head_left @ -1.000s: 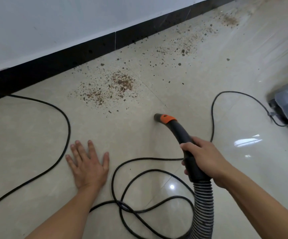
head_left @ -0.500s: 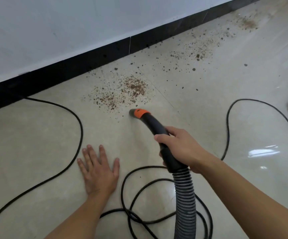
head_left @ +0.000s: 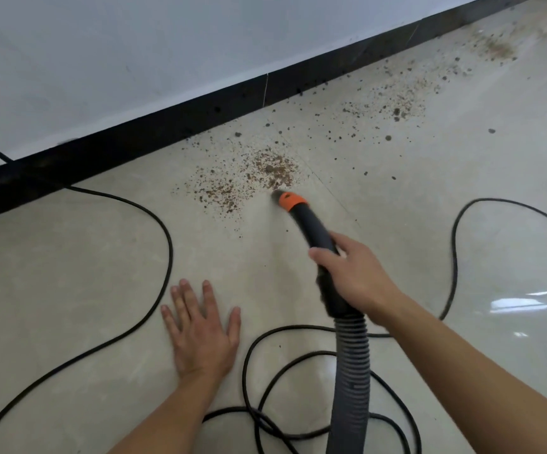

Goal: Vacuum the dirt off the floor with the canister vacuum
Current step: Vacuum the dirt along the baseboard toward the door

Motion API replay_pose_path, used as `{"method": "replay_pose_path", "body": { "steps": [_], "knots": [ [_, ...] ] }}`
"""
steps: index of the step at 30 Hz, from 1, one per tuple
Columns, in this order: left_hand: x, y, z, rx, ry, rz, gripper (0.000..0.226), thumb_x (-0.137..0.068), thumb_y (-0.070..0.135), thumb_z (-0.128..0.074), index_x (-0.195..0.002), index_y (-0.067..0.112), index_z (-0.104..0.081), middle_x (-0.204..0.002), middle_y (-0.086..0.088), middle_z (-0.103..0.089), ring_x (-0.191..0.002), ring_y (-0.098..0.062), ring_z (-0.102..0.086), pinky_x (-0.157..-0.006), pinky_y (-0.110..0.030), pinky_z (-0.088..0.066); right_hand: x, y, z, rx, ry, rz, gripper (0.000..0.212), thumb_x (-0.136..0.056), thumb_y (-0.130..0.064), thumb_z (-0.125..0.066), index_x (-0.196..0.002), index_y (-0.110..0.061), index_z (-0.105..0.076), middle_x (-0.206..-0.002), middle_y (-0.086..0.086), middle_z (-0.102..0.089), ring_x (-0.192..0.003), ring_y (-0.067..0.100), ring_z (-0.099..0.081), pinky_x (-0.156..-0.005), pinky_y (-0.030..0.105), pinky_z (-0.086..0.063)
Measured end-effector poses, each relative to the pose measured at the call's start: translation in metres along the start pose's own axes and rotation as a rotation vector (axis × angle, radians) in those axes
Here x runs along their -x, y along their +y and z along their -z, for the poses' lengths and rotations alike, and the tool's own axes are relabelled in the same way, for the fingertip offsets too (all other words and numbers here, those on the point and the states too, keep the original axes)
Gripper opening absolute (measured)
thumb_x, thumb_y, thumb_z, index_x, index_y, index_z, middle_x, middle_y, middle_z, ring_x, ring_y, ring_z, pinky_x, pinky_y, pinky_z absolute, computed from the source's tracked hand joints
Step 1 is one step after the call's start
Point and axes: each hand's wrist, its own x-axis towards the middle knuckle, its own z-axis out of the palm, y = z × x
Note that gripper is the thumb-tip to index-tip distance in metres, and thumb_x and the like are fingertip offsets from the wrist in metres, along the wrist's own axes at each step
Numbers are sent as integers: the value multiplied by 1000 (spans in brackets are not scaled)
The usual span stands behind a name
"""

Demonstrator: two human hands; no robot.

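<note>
Head view. We logged the right hand (head_left: 358, 278) at 4 o'clock from frame centre, fingers and thumb wrapped round the black vacuum wand (head_left: 311, 227) near its rear end. The wand curved forward toward 11 o'clock. Its orange tip (head_left: 292, 200) sat low at the 4 o'clock edge of the nearest dirt patch (head_left: 249, 181). We could not tell whether the mouth touched the tile, as the tip was motion-blurred. Behind the grip the grey ribbed hose (head_left: 352, 371) ran toward 6 o'clock and left the frame at the bottom edge.

The left hand (head_left: 201, 329) lay at 7 o'clock, palm down flat on the floor (head_left: 69, 290). Its fingers were straight and spread, holding nothing, well apart from the wand.

Dirt: brown crumbs, densest at 11 o'clock of the tip and thinning toward 9 o'clock. A second scatter (head_left: 393, 103) lay at 1 o'clock and a third scatter (head_left: 498, 49) at 2 o'clock. Both were near the black baseboard (head_left: 167, 126) under the white wall (head_left: 134, 44), with loose dark specks between them.

A black power cord (head_left: 167, 244) looped over the tile at 9 o'clock and coiled at 6 o'clock, where the hose crossed over it. It arced out again at 3 o'clock. A bright glare (head_left: 521, 303) showed on the glossy tile at 4 o'clock.
</note>
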Motion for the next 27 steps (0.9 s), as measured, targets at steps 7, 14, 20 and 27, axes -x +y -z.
{"method": "replay_pose_path", "body": {
  "steps": [7,14,20,27],
  "knots": [
    [1,-2,-2,1,4,-4,79,-89,59,-28,-148,6,-34,-154,-28,-23,-145,-41,-15,-116,-58,-11,-22,-3,5,-42,2,-20,27,-90,-36,-64,-116,-30,-63,-85,8,-69,-72,30,-68,-78,57,-59],
    [-1,-1,0,16,-1,-12,79,-89,59,-28,-147,6,-34,-154,-29,-22,-145,-41,-15,-116,-59,-12,-43,-9,2,-67,97,-37,36,-70,-52,-62,-102,-34,-64,-82,5,-68,-77,33,-69,-78,60,-58],
    [1,-2,1,28,-7,-14,79,-89,58,-27,-147,5,-36,-154,-29,-22,-145,-42,-15,-116,-60,-13,-51,-17,-11,-75,17,-23,29,-93,-35,-62,-121,-29,-60,-89,10,-68,-78,33,-67,-81,58,-59],
    [-1,-1,1,38,-18,-12,79,-88,58,-29,-146,6,-37,-154,-28,-23,-145,-41,-17,-115,-59,-14,-61,-24,-22,-99,-8,-22,29,-95,-32,-61,-124,-27,-59,-86,10,-67,-75,31,-66,-79,56,-60]
  ]
}}
